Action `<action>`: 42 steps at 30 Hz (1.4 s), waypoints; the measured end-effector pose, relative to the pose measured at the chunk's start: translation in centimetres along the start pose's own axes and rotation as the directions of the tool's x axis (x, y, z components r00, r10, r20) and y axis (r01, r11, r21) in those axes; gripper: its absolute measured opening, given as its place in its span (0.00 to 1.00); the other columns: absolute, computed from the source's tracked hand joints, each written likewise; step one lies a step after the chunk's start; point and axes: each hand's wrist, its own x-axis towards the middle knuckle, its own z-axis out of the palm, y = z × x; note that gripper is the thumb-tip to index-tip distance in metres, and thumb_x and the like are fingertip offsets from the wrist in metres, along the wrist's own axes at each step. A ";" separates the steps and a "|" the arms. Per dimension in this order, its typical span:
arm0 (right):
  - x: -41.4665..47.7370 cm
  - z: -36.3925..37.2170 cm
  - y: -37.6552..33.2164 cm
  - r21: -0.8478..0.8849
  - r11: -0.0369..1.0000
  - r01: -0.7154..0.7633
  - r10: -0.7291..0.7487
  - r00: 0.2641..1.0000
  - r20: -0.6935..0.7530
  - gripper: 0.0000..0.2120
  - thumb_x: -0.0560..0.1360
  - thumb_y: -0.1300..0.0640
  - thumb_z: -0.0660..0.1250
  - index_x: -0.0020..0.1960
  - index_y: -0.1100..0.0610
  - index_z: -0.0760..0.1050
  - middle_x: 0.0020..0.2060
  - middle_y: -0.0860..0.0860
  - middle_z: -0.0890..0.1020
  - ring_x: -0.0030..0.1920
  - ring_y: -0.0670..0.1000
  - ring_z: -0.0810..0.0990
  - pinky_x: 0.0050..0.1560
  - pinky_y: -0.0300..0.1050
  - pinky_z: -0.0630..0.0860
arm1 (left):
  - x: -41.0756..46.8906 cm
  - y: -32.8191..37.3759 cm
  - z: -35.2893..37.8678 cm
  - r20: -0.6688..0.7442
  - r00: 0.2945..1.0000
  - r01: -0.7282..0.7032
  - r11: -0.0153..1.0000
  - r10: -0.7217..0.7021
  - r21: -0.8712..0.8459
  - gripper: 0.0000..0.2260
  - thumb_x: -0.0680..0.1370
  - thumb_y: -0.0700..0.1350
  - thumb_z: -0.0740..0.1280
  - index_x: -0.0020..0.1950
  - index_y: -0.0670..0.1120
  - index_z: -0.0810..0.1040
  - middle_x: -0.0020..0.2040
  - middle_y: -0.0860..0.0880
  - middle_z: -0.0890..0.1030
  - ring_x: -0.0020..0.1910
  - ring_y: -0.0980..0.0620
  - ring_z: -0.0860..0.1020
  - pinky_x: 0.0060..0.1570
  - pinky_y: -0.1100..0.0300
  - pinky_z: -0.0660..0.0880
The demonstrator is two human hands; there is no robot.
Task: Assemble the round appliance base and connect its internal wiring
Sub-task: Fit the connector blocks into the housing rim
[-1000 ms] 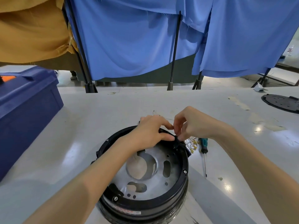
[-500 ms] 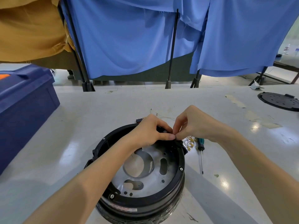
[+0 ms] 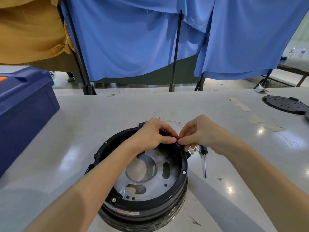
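Left hand (image 3: 154,136) nearer right hand (image 3: 201,131)

Screwdriver (image 3: 204,162) right of base (image 3: 150,205)

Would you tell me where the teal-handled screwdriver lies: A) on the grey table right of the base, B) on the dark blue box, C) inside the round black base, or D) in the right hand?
A: the teal-handled screwdriver lies flat on the grey table, right of the round black appliance base.
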 end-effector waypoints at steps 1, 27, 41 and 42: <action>0.0 0.1 -0.1 -0.002 1.000 0.008 -0.008 1.000 -0.024 0.03 0.67 0.65 0.75 0.40 0.63 0.82 0.29 0.59 0.84 0.28 0.49 0.80 0.29 0.34 0.73 | 0.0 0.0 0.0 -0.003 1.000 0.000 1.000 0.000 -0.005 0.06 0.73 0.38 0.74 0.46 0.48 0.86 0.44 0.52 0.86 0.48 0.55 0.82 0.59 0.57 0.76; -1.1 0.2 0.8 0.029 0.999 -0.017 0.018 1.000 -0.005 0.08 0.76 0.60 0.71 0.39 0.62 0.79 0.30 0.59 0.84 0.27 0.52 0.78 0.33 0.46 0.68 | -0.3 -0.3 0.2 -0.025 0.999 -0.024 1.000 0.024 0.006 0.08 0.72 0.36 0.75 0.48 0.46 0.86 0.46 0.51 0.86 0.49 0.59 0.81 0.52 0.72 0.75; -1.6 0.3 1.4 0.146 0.986 -0.083 0.083 0.997 0.011 0.09 0.69 0.54 0.77 0.47 0.57 0.83 0.34 0.57 0.86 0.31 0.50 0.83 0.39 0.48 0.68 | 0.1 -0.4 1.3 -0.009 1.000 0.024 0.983 -0.022 0.181 0.09 0.78 0.54 0.68 0.55 0.56 0.84 0.50 0.58 0.84 0.63 0.48 0.74 0.69 0.49 0.65; -1.6 0.3 1.5 0.173 0.982 -0.080 0.080 0.997 0.005 0.10 0.70 0.55 0.76 0.49 0.58 0.82 0.35 0.57 0.86 0.33 0.52 0.85 0.39 0.49 0.71 | -0.1 -0.3 1.0 -0.002 1.000 0.009 0.989 -0.009 0.147 0.09 0.78 0.51 0.68 0.57 0.55 0.83 0.51 0.57 0.84 0.62 0.51 0.76 0.68 0.51 0.68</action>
